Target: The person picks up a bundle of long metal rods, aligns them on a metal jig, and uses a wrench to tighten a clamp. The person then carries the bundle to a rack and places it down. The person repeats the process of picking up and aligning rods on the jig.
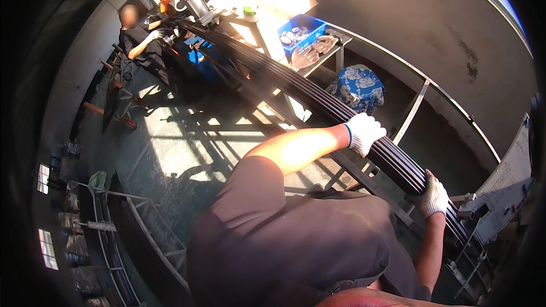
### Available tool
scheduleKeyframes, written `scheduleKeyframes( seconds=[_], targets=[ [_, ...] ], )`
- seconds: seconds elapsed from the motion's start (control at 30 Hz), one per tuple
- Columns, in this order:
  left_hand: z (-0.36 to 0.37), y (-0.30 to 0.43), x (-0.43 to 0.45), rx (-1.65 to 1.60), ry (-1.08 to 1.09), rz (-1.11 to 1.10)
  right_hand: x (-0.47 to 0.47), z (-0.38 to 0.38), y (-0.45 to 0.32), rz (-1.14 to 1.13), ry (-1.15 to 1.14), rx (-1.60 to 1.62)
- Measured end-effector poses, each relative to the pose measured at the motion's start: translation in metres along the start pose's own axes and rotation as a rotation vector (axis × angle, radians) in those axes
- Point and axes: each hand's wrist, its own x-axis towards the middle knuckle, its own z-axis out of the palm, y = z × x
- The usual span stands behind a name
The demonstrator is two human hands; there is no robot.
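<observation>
A bundle of long dark rods or tubes (315, 93) runs diagonally from a machine with a metal cylinder (197, 3) at the upper left to the lower right. My left hand (366, 133), in a white knit glove with a blue cuff edge, rests over the bundle with its fingers curled on the far side. Farther down, my right hand (431, 196), also gloved, grips the bundle from its edge, thumb and fingers on either side. The undersides of both hands are hidden. Beneath the bundle runs a metal support frame (362, 179).
A co-worker (143, 44) in dark clothes and gloves stands by the machine. Beyond the bundle are a blue crate (318, 34), spare gloves (303, 57) and a stool with a blue floral cover (358, 87). A whiteboard (503, 192) bearing writing stands right; racks (143, 238) stand lower left.
</observation>
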Motion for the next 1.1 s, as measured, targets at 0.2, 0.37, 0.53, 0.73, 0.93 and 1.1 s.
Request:
scheduleKeyframes(
  seconds=[0.2, 0.37, 0.53, 0.73, 0.93, 1.1],
  targets=[
    [-0.003, -0.005, -0.008, 0.024, -0.004, 0.058, -0.002, 0.004, 0.017, 0.0, -0.008, -0.023],
    [-0.002, -0.017, -0.012, -0.013, -0.001, 0.014, 0.001, 0.016, 0.028, -0.059, 0.061, -0.012],
    [0.0, -0.009, -0.006, -0.006, -0.062, -0.07, 0.001, 0.018, 0.025, -0.028, 0.029, -0.027],
    [0.002, -0.01, 0.0, -0.003, -0.07, -0.083, 0.004, 0.026, 0.035, -0.053, 0.083, -0.012],
    [-0.003, -0.011, 0.004, 0.002, -0.102, -0.068, 0.004, 0.018, 0.029, -0.023, 0.047, -0.006],
    [-0.002, -0.01, 0.004, 0.006, -0.118, -0.07, 0.004, 0.018, 0.029, -0.046, 0.055, -0.002]
  ],
)
